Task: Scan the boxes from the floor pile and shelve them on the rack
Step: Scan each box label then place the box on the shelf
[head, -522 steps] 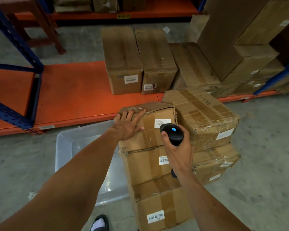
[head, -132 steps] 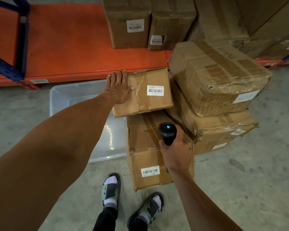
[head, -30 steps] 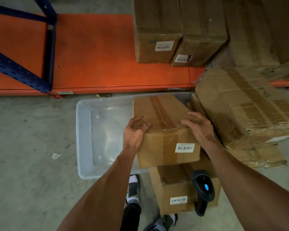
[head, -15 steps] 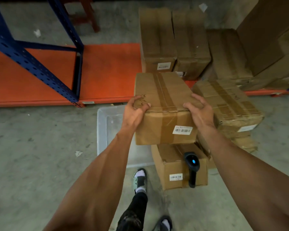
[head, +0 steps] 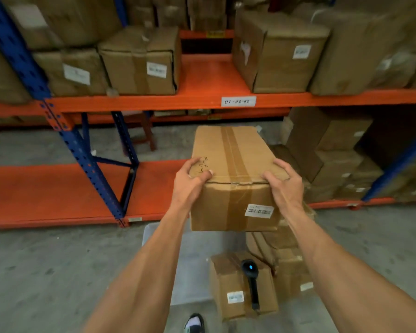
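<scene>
Head view: both hands are carrying a taped box (head: 233,179) toward the rack (head: 202,102).
Left hand (head: 190,181) and right hand (head: 283,186) are gripping its near corners, long axis pointing away at the shelves; the scanner (head: 251,282) is lying on a floor box (head: 238,284), beside a translucent bin (head: 190,265) whose contents are hidden.

We count 1 box (head: 233,179) held in 2 hands, left hand (head: 190,181) and right hand (head: 283,186). Below the box: 1 scanner (head: 251,282). Above the box, on the upper shelf (head: 202,78): at least 5 boxes, 1 shelf label (head: 238,101).
</scene>
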Demonstrator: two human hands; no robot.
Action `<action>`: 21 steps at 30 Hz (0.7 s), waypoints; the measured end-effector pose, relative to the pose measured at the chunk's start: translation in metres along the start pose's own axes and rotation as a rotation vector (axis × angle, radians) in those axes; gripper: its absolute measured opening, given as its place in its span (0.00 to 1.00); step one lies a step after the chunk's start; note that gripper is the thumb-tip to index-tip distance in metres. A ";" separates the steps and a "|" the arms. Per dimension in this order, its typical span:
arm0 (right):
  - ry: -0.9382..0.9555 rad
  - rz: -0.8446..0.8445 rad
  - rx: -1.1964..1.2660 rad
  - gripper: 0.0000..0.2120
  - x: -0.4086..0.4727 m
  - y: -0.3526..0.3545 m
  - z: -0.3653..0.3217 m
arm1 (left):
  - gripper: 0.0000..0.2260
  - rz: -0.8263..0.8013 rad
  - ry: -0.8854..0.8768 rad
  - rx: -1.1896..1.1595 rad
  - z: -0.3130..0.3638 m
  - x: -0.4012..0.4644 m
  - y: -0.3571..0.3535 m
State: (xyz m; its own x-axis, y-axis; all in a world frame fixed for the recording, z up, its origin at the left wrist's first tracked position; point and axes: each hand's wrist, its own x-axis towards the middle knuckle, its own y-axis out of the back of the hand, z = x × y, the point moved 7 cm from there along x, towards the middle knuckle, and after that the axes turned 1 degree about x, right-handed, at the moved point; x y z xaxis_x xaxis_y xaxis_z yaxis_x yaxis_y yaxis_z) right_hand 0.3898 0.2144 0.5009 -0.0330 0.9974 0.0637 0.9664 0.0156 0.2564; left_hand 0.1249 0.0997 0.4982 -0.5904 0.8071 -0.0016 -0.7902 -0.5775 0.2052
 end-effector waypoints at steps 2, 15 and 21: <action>0.049 0.022 0.022 0.28 -0.012 0.021 -0.028 | 0.23 0.011 -0.048 -0.017 0.030 -0.018 0.003; 0.321 0.041 0.257 0.28 -0.048 0.059 -0.216 | 0.23 0.092 -0.334 -0.071 0.224 -0.059 0.079; 0.452 -0.004 0.315 0.30 -0.041 0.020 -0.301 | 0.23 0.179 -0.427 -0.069 0.287 -0.042 0.140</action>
State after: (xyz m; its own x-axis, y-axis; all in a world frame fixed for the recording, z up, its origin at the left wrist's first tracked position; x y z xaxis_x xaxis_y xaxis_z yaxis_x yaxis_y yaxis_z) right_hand 0.3342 0.1528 0.7939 -0.0755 0.8692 0.4886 0.9933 0.1086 -0.0397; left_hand 0.0863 0.0195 0.8078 -0.6090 0.6638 0.4342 -0.6996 -0.7074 0.1002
